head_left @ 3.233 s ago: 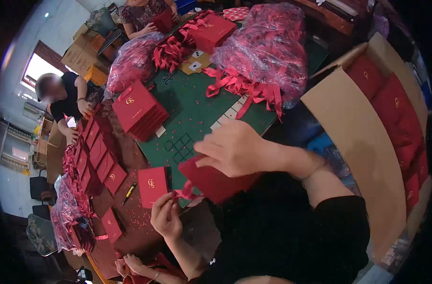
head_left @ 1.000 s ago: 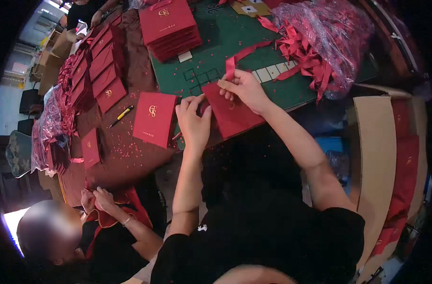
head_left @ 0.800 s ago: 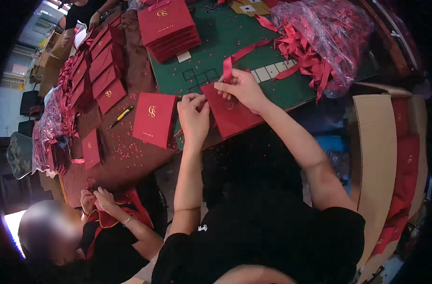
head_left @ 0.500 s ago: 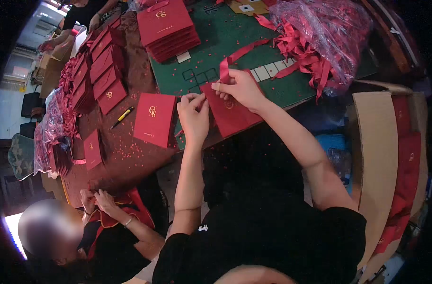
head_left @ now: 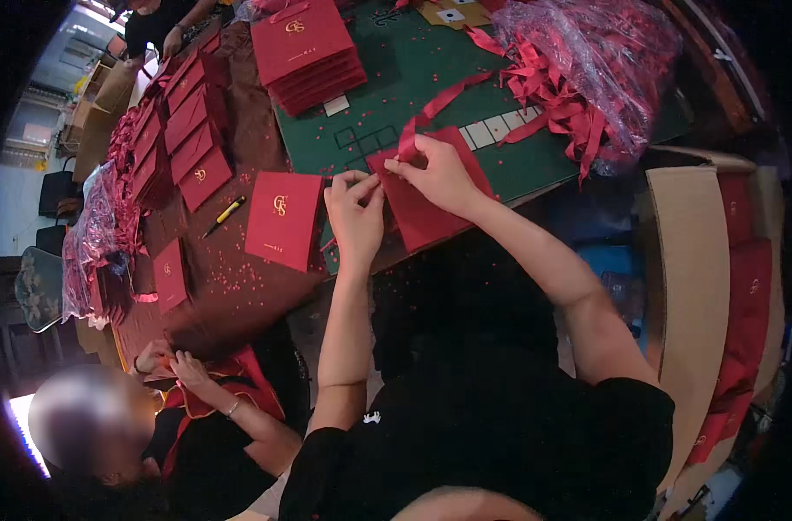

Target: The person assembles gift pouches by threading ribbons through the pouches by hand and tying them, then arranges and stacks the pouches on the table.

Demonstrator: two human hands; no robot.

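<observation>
A red paper bag [head_left: 426, 227] lies at the table edge in front of me, partly covered by my right hand [head_left: 441, 181]. That hand pinches a red ribbon [head_left: 432, 106], whose tail runs up toward the ribbon pile. My left hand [head_left: 354, 213] is closed in a pinch at the bag's upper left corner; what lies between its fingertips is too small to make out. Just left of it rests another red bag [head_left: 283, 219] with a gold logo.
A stack of red bags [head_left: 305, 56] stands at the back. Loose ribbons in clear plastic [head_left: 587, 69] lie at back right. A yellow pen [head_left: 225, 217] is on the brown cover. A cardboard box [head_left: 691, 304] holds red bags at right. Two other people work at left.
My right hand has shifted slightly down and left, closer to my left hand, with the ribbon still in its fingers. My left hand has hardly moved.
</observation>
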